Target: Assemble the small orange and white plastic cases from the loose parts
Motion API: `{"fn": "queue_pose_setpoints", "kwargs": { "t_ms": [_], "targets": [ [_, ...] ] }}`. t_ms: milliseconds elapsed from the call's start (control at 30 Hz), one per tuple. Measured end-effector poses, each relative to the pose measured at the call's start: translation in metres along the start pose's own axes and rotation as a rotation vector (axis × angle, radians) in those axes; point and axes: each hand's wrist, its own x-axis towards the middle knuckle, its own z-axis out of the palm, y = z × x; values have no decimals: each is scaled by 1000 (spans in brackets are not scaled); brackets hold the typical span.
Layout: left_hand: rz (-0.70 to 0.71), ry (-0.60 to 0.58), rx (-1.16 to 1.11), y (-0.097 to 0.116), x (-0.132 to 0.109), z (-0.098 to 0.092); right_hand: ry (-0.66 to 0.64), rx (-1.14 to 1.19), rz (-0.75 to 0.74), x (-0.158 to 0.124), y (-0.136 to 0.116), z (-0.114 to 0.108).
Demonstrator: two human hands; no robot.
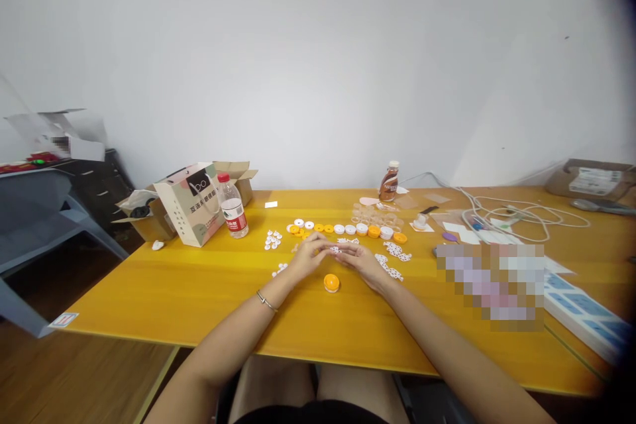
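My left hand [311, 254] and my right hand [362, 264] meet over the middle of the table. Between their fingertips they pinch a small white piece with dark holes or spots [336, 250]; its exact kind is too small to make out. Just below the hands sits a round orange and white part [332, 283]. Behind them runs a row of white and orange round caps [350, 229]. White spotted pieces [389, 266] lie to the right of my right hand. Small white knob-like parts [273, 240] are grouped to the left.
At the left stand a paper bag [191, 205], a water bottle [232, 209] and cardboard boxes [152, 222]. Clear ring-shaped parts [376, 216] and a brown drink bottle [389, 182] are at the back. White cables [497, 209], papers and a power strip [579, 308] occupy the right side.
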Motion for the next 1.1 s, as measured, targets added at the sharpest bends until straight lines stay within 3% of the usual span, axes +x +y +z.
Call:
{"fn": "queue_pose_setpoints", "kwargs": {
  "t_ms": [133,300,467,567,667,833,933,1100],
  "targets": [
    [29,2,9,-3,0,1,-4,38,13,-2,-2,3],
    [15,-16,-6,4,-1,3,81,72,18,-2,-1,3],
    [-137,22,-92,11,-1,12,87,111,-9,1,4,1],
    [-237,44,-101,12,3,7,58,-12,-47,-1,0,3],
    [-256,-85,-136,16,8,-11,30,-390,-168,-8,-10,3],
    [-260,-506,-227,23,5,-38,-276,-976,-262,-22,-18,0],
    [-239,-620,-204,25,1,-37,-359,-1063,-285,-22,-13,1],
    [-184,-623,-165,24,0,-29,-373,-1013,-307,-18,-8,2]
  ]
}}
